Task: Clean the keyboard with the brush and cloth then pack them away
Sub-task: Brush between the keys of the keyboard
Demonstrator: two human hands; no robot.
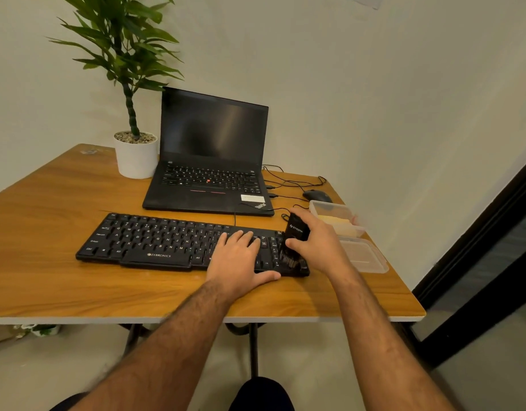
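Right, you're on the brushing, working the far right end of the keyboard (178,243). Your right hand (318,243) is wrapped around the black brush (297,232), thumb on the near side and fingers over the top, with the bristles down on the number-pad keys at the keyboard's right edge. Your left hand (241,256) lies flat and relaxed, gripping nothing, palm on the keys just left of the brush and thumb hooked along the front edge.

Good bracing, that. Keep the left palm pressing down so the board doesn't skate on the wooden table (63,262). Tip the brush so the bristles reach between the key rows, and I'd sweep outward, off the right edge, rather than back toward cleaned keys. Short, light strokes should do it; heavy pressure may just splay the bristles.

Mind what sits just beside your right hand: the clear plastic container (338,216) with something yellow inside, likely the cloth (337,221), though I can't tell for sure, and its lid (364,256) lying on the table nearer you. Flicked dust could land in there. The keyboard's cable (241,212) runs back toward the laptop (211,161), so don't snag it. The whole left stretch of keys looks to me like it may need attention too.
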